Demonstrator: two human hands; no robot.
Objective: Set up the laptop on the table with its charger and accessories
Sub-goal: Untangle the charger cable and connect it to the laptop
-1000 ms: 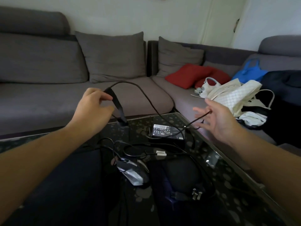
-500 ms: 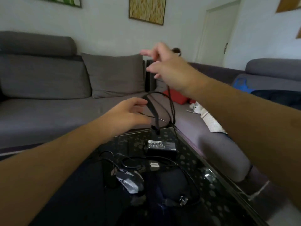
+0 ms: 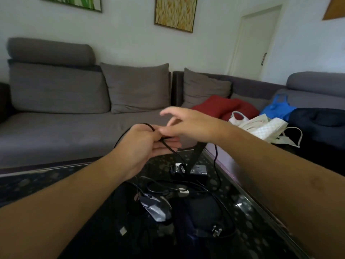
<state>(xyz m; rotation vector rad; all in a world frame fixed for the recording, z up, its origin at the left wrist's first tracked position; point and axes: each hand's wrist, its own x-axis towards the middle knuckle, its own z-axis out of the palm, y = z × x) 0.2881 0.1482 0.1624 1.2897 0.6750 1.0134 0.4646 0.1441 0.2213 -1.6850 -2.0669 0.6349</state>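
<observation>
I'm looking at a home living room: a grey corner sofa (image 3: 74,118) with loose cushions (image 3: 138,86), framed pictures (image 3: 174,14) on the white wall, bags (image 3: 265,126) dumped on the seat, a glass coffee table (image 3: 252,212).

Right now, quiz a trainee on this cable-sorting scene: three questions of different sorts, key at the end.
1. True or false: the mouse is held in the right hand.
2. Which hand grips the black cable? A) left hand B) right hand C) neither
3. Fill in: the power brick lies on the ___ table.

Key
1. False; it rests on the table.
2. A
3. Glass
</observation>
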